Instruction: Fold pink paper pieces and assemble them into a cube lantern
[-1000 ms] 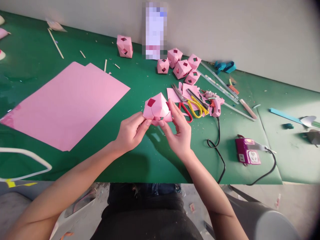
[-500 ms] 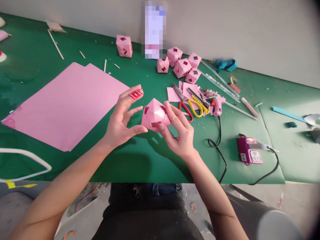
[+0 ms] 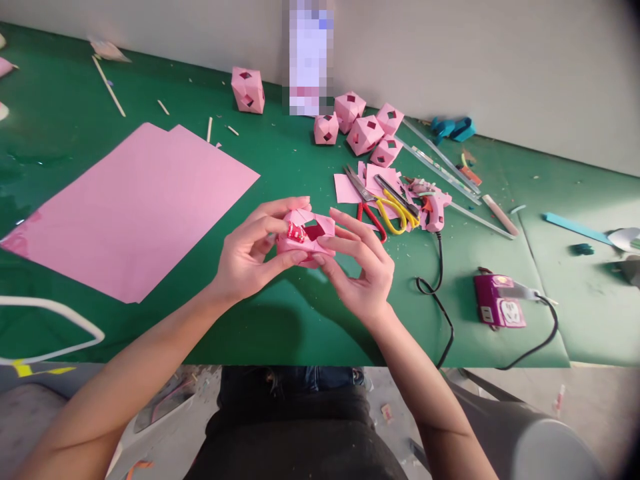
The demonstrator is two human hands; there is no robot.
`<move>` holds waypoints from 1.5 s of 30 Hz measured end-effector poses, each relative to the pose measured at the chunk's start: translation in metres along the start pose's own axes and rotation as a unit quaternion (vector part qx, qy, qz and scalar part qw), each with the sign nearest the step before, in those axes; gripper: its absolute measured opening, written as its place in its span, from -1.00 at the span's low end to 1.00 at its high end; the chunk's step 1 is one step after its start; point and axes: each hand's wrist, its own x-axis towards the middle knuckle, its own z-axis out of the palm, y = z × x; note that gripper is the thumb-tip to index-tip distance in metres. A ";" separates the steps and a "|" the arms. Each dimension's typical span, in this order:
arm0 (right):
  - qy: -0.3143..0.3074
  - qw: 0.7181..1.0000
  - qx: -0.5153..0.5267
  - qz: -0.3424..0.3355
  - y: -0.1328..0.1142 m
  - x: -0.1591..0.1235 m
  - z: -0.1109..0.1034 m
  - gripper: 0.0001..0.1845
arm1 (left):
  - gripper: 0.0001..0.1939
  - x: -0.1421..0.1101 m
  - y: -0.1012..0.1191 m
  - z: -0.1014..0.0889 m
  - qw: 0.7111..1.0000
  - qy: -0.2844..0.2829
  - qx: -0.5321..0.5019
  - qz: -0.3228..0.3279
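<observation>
Both hands hold a pink folded-paper shape (image 3: 324, 227) just above the green table (image 3: 235, 333). My left hand (image 3: 245, 260) pinches its left side, and a finger with a red-and-white wrap lies against the paper beside a dark opening. On the right side my right hand (image 3: 367, 267) grips it between thumb and fingers. Part of the shape is hidden behind the fingers. Similar pink paper shapes with diamond-shaped holes (image 3: 364, 135) stand in a cluster beyond the hands, and one more paper cube (image 3: 248, 91) is farther left.
Large pink sheets (image 3: 135, 213) lie at left. Right of the hands are scissors (image 3: 373, 207), a black cutter (image 3: 396, 195), paper scraps (image 3: 345, 189) and a pink glue gun (image 3: 433, 205). Its cord runs down the table near a purple power socket (image 3: 499, 301). Clear glue sticks (image 3: 440, 173) lie behind.
The left hand has come in from beside the shape and now grips its left side. The paper shape has been turned, showing a dark opening facing up. The right hand keeps hold.
</observation>
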 end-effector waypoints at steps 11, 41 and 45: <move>-0.293 0.952 -0.076 0.045 -0.023 0.036 -0.051 -0.86 | -0.88 0.006 0.006 -0.017 0.982 -0.135 0.098 0.087; -0.035 0.963 -0.202 -0.174 -0.010 0.008 -0.013 -0.84 | -0.92 0.005 -0.008 -0.011 0.992 -0.061 0.054 0.095; -0.034 0.969 -0.186 -0.161 -0.007 0.007 -0.011 -0.84 | -0.90 0.004 -0.007 -0.011 0.992 -0.040 0.072 0.093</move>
